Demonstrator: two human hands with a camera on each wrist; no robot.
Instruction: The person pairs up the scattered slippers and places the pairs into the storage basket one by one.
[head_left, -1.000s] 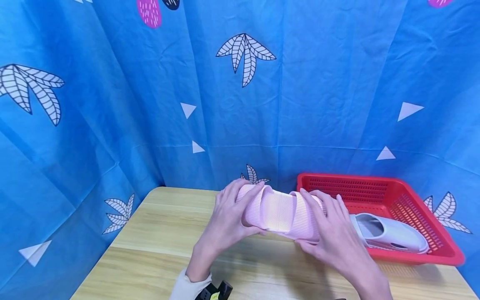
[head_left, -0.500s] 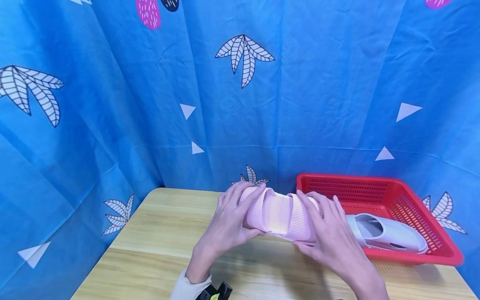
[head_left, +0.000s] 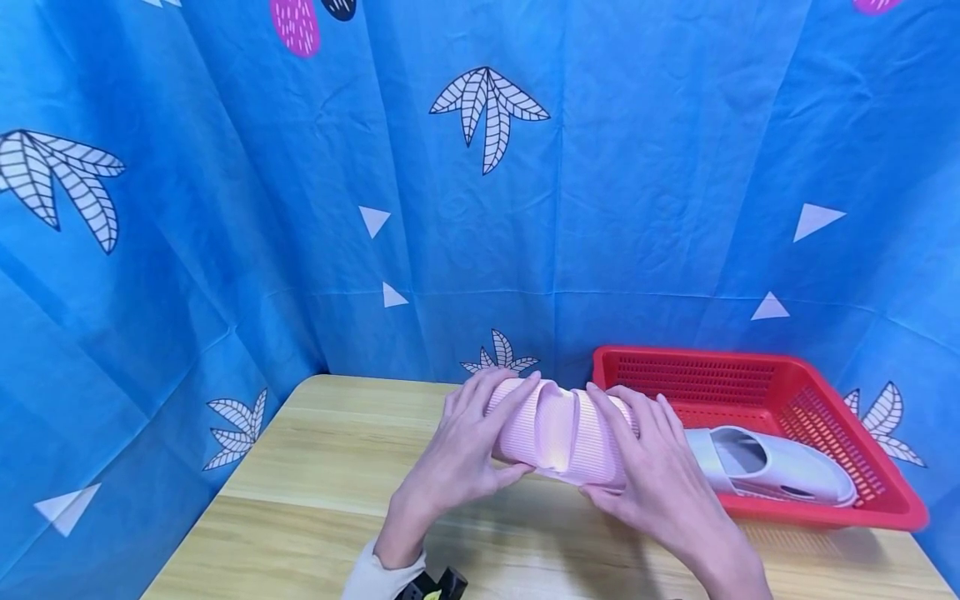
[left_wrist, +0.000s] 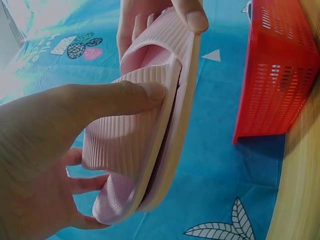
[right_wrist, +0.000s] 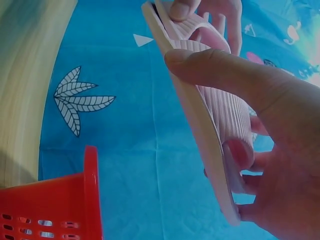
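Observation:
Two pink slippers with ribbed straps are held together above the table, sole lying against sole and offset lengthwise. My left hand [head_left: 461, 454] grips the left slipper [head_left: 519, 427], its thumb [left_wrist: 145, 94] pressed along the strap's edge in the left wrist view. Around the right slipper [head_left: 600, 433] curls my right hand [head_left: 660, 471], with the thumb [right_wrist: 185, 62] on the sole's side in the right wrist view. Between the straps shows a narrow strip of textured footbed [head_left: 555, 427]. The palms hide the slippers' outer ends in the head view.
A red plastic basket [head_left: 697, 379] stands on the right of the wooden table [head_left: 322, 475]. In it sits a pale clog-like shoe [head_left: 802, 473], close behind my right hand. A blue patterned curtain [head_left: 480, 242] hangs along the back and left.
The slippers have slid further into each other, so the gap between their straps is narrower. My right hand has moved left, and my left hand slightly right.

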